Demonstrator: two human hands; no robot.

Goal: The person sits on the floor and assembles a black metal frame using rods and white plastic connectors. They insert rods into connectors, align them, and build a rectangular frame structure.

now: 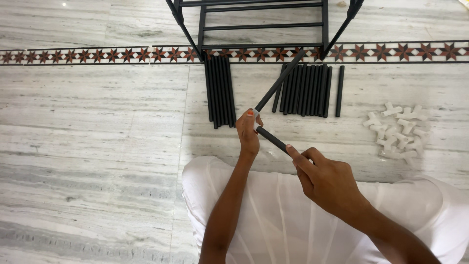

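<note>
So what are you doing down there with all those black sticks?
A person in white clothing sits on the grey marble floor. The left hand pinches a small white plastic connector on the end of a long black tube. The right hand holds a shorter black tube pointed at that connector. More black tubes lie in rows ahead, a pile of white connectors lies to the right, and a black metal frame stands beyond.
</note>
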